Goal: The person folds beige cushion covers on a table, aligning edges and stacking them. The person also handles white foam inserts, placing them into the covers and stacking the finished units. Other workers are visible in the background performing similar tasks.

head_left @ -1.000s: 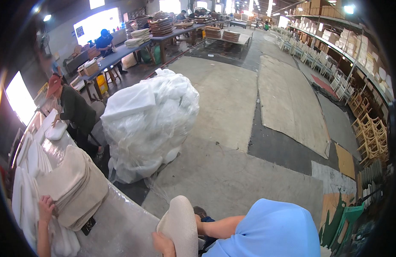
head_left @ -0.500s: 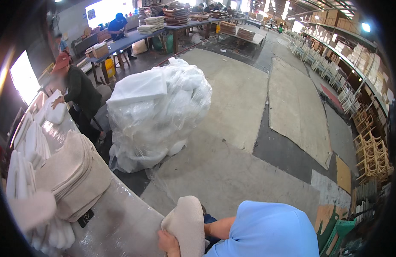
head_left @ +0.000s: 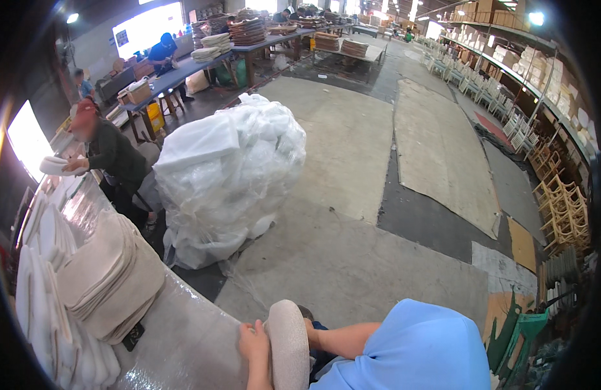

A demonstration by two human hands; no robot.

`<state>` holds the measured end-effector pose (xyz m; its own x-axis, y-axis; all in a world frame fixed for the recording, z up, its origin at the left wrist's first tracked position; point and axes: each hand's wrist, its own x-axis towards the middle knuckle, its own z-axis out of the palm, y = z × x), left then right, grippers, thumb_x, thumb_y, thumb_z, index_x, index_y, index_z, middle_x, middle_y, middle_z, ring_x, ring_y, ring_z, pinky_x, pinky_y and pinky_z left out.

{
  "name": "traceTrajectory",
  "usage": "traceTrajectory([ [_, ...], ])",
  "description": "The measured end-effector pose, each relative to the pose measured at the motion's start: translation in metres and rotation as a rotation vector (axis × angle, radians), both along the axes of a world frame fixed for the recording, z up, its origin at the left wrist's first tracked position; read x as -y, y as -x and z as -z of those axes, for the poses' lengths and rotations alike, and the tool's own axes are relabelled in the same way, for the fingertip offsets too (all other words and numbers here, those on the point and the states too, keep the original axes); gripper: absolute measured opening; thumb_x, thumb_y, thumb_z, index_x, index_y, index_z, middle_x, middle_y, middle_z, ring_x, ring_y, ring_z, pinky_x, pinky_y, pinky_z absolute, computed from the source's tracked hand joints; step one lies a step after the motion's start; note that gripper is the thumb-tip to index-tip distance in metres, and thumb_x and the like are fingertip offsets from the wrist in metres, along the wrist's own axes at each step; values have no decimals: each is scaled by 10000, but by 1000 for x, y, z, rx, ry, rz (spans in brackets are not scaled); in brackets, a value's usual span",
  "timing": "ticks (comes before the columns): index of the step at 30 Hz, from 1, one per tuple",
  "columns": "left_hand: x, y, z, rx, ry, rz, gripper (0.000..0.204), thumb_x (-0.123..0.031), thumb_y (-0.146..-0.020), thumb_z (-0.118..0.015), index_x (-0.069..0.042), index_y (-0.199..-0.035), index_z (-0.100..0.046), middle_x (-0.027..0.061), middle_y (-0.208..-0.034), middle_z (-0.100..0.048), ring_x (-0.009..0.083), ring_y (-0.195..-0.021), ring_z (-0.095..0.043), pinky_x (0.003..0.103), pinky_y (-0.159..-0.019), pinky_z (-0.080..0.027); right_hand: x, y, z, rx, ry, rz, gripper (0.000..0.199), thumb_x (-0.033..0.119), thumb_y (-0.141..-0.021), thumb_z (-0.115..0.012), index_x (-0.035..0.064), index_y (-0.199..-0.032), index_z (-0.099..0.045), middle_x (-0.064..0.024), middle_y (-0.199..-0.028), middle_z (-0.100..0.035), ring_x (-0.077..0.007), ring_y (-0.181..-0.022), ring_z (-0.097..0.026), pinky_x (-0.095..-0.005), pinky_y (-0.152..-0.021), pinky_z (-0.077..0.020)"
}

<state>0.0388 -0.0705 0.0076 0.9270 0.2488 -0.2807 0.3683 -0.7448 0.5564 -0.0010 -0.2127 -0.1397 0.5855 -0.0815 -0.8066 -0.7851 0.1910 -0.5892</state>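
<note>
A beige fabric-covered cushion (head_left: 289,344) stands on edge in front of me at the table's near edge. My left hand (head_left: 254,343) is closed against its left side, fingers pointing up. My right hand (head_left: 312,333) grips the right side, its fingertips partly hidden by the cushion; the arm above wears a light blue sleeve. Left of my hands, the plastic-covered table (head_left: 177,331) carries a stack of beige covers (head_left: 112,279). Beside that stack lie several white foam pads (head_left: 44,312).
A small black object (head_left: 133,337) lies by the stack. Beyond the table sits a large plastic-wrapped white bundle (head_left: 232,175). A co-worker in a red cap (head_left: 115,153) stands at the table's far end. Chair frames (head_left: 557,208) line the right side.
My left hand has shifted up along the cushion, which now stands more upright. A blurred beige shape at lower left is gone. The co-worker has lifted a white pad off the table.
</note>
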Motion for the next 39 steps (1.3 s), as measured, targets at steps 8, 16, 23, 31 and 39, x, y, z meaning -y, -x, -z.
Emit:
traceTrajectory([
  [8, 10, 1, 47, 271, -75, -33, 220, -364, -1016, -664, -147, -1048, -680, 136, -843, -749, 415, -771, -712, 544, -674, -525, -1, -17, 7, -57, 168, -88, 408, 415, -1001, -683, 49, -1149, -786, -118, -1084, -784, -248, -1007, -733, -402, -862, -559],
  [16, 13, 0, 52, 271, -129, -40, 193, -337, -1011, -671, -150, -1028, -719, 124, -834, -743, 400, -746, -709, 528, -664, -541, 0, -22, -4, -25, 299, -180, 396, 421, -999, -692, 62, -1134, -792, -99, -1047, -790, -235, -975, -733, -389, -849, -559],
  [23, -32, 26, -5, 152, 130, 294, 356, -262, -1045, -610, -65, -1335, -674, 218, -1428, -615, 382, -1327, -580, 472, -1082, -465, 50, -64, -49, 283, 61, 142, 395, 439, -1032, -661, 78, -1114, -797, -54, -1023, -780, -179, -964, -696, -348, -863, -535],
  [31, -89, 198, -108, -344, 597, 253, 523, -250, -1126, -459, -19, -1595, -474, 213, -1653, -458, 350, -1583, -354, 407, -1312, -224, 84, -86, -163, 562, -431, -270, 601, 418, -1148, -471, -5, -877, -804, -111, -969, -771, -223, -950, -678, -379, -960, -521],
  [39, -92, 214, -29, -351, 566, 46, 534, -322, -1150, -420, -14, -1578, -502, 182, -1655, -476, 291, -1565, -405, 391, -1299, -255, 68, -114, -129, 477, -478, -455, 636, 396, -1142, -459, -14, -789, -793, -159, -814, -758, -274, -902, -699, -400, -926, -544],
])
